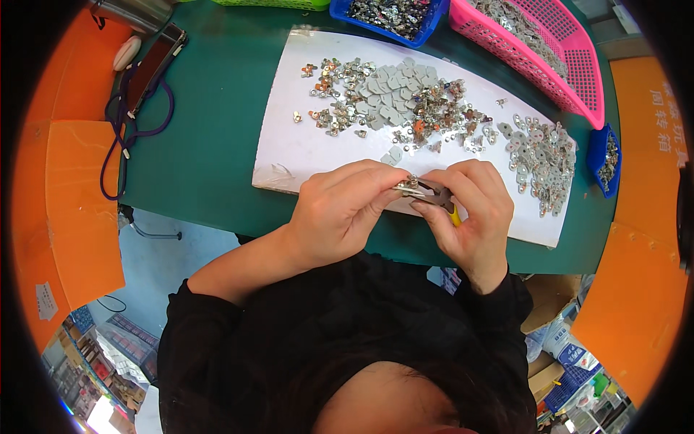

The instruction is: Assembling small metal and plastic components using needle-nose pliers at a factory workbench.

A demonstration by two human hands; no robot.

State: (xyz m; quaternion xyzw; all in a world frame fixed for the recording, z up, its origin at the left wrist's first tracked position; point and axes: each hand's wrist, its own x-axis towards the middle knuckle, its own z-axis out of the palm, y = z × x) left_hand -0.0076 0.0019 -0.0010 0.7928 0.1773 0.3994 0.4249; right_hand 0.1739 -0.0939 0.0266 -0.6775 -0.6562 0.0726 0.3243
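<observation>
My left hand [345, 210] pinches a small metal part [406, 186] between thumb and fingertips, just above the near edge of the white board [289, 108]. Closed around a pair of pliers [441, 197] with yellow handles is my right hand [473, 213]. The pliers' jaws meet the small part at my left fingertips; whether they grip it is too small to tell. Beyond my hands lie a heap of grey flat plates [394, 90], piles of small metal fittings [441, 108], and, to the right, silvery perforated plates [542, 163].
A pink basket [585, 87] of metal pieces stands far right, beside a blue tray [416, 40] of small parts. A smaller blue tray [606, 173] sits at the right edge. On the green table [210, 94], a dark phone-like device [152, 69] lies left with a purple cord [172, 108]. Orange panels [83, 210] flank the table.
</observation>
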